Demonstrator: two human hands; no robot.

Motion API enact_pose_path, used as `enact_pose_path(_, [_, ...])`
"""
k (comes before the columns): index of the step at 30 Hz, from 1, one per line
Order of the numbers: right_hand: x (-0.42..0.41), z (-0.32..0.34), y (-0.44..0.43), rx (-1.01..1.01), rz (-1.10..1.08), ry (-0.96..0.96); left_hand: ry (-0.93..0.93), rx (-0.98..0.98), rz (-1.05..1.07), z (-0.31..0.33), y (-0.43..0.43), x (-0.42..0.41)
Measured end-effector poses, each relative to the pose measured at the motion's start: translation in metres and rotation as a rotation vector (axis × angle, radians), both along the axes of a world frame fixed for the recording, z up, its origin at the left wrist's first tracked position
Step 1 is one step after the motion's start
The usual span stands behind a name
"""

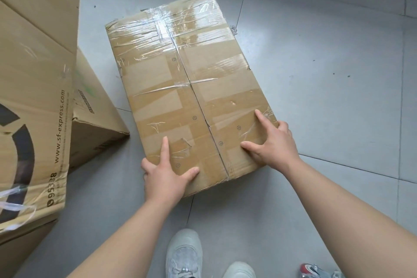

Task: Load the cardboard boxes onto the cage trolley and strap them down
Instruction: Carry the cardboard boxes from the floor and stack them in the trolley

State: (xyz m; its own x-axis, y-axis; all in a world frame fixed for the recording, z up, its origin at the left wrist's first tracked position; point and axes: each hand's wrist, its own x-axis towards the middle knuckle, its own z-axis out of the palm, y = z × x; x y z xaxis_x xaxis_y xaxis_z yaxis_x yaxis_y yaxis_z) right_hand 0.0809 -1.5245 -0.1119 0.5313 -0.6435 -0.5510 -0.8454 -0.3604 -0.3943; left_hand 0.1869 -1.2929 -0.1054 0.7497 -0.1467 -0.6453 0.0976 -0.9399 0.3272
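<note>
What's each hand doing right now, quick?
Left hand: grips the taped cardboard box at its near left corner.
Right hand: grips the same box at its near right corner.

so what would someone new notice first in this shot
The taped cardboard box lying flat on the grey tiled floor mid-frame draws the eye, with the left hand and right hand gripping its near corners. At the left edge looms a larger printed box.
</note>
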Motion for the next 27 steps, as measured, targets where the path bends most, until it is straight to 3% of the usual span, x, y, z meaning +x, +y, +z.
enact_pose_path(9, [-0.001,0.097,-0.006,-0.107,-0.08,-0.044,-0.082,-0.107,0.049,0.091,-0.014,0.012])
enact_pose_path(18, [-0.043,0.247,-0.003,-0.099,-0.234,0.041,-0.129,-0.006,-0.173,0.249,-0.044,0.023])
enact_pose_path(27, [-0.074,0.41,-0.003,-0.13,-0.4,-0.074,-0.253,-0.079,-0.344,0.417,-0.073,0.02])
